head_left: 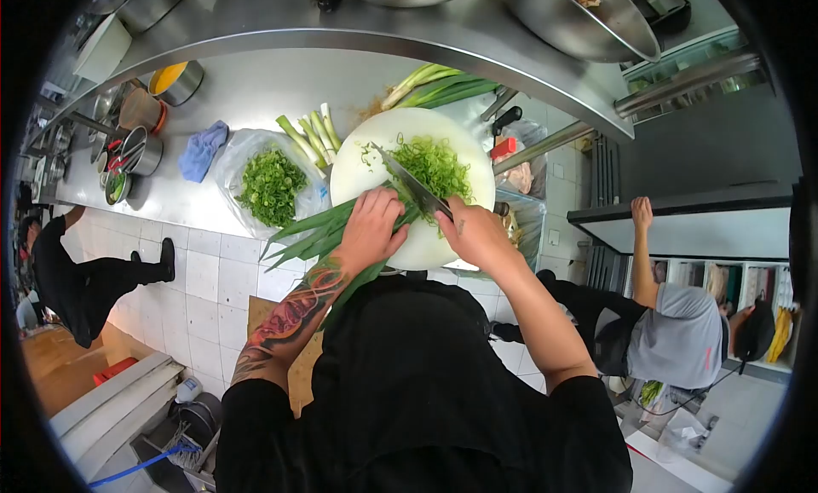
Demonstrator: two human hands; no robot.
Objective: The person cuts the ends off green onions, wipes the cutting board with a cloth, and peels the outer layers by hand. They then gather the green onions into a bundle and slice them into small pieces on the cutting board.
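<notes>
My left hand (371,227) presses down on a bunch of green onions (317,229) lying across the near edge of a round white cutting board (358,165). In my right hand (474,231) is a knife (412,184), its blade angled up and left over the board, right beside my left fingers. A pile of chopped green onion (434,163) lies on the board beyond the blade.
A plastic bag of chopped greens (271,184) sits left of the board, with trimmed stalks (311,137) and whole onions (439,86) behind. A blue cloth (203,149) and metal containers (141,148) stand further left. Other people stand at left (81,280) and right (673,327).
</notes>
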